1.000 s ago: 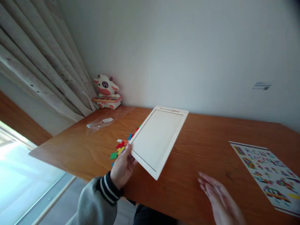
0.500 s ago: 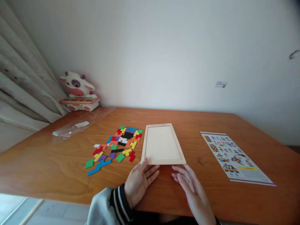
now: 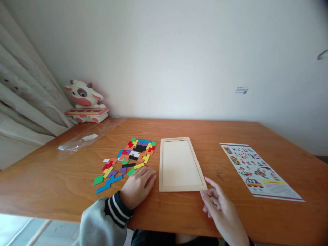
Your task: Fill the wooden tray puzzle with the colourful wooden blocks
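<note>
A pale wooden tray (image 3: 161,165) with a raised rim lies flat on the table in front of me. My right hand (image 3: 219,205) pinches its near right corner, thumb by the front edge and index finger along the right side. To the tray's left, my left hand (image 3: 138,186) is palm down, fingers curled and bent toward the table at the near edge of the colourful puzzle pieces. Its fingertips are hidden, and a sliver of red piece shows behind the knuckles. A green square piece (image 3: 131,172) and a yellow piece (image 3: 139,166) lie beside that hand.
Several loose pieces, including a blue one (image 3: 103,189), spread left of the tray. A printed pattern sheet (image 3: 271,184) lies at the right. At the back left are a clear plastic bag (image 3: 74,145) and a cow-shaped toy keyboard (image 3: 88,111).
My left hand has let go of the tray and moved left to the pieces. The tray has come nearer to me and slightly right, with my right hand at its corner.
</note>
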Motion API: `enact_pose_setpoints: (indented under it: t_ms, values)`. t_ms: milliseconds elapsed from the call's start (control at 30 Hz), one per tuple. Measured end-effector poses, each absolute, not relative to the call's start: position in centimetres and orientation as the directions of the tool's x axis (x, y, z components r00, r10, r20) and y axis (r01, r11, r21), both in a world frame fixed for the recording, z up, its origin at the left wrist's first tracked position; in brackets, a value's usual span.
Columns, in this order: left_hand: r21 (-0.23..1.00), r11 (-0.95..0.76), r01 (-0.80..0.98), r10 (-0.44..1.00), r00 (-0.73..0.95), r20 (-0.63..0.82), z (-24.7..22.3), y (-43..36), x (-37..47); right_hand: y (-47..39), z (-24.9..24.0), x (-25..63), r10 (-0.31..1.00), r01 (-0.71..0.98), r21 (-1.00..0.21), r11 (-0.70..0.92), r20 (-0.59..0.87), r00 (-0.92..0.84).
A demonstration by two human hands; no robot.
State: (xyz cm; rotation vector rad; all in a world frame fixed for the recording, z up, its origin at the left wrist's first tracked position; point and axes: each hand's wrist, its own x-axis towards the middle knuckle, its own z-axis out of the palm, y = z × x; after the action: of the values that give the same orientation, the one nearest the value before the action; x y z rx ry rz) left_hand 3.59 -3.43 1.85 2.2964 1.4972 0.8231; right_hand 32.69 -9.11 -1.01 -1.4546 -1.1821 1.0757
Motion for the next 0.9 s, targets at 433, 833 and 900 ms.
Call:
enact_pose_setpoints:
  t_ms: [433,833,900]
  values:
    - [0.146,-0.441,0.885,0.888,0.408,0.211,-1.0,-1.4,1.0,-8.8,-0.9,33.5,0.987,0.455,-0.888,-0.058,0.017,0.158]
    - [0.232,-0.529,0.817,0.812,0.407,0.419,0.2,2.4,4.0,-2.9,3.1,37.6,0.976,0.747,-0.629,0.215,0.162,-0.144]
    - [0.239,-0.627,0.742,0.750,0.492,0.443,0.9,3.3,5.6,-0.5,3.3,36.7,0.960,0.786,-0.555,0.272,0.212,-0.183]
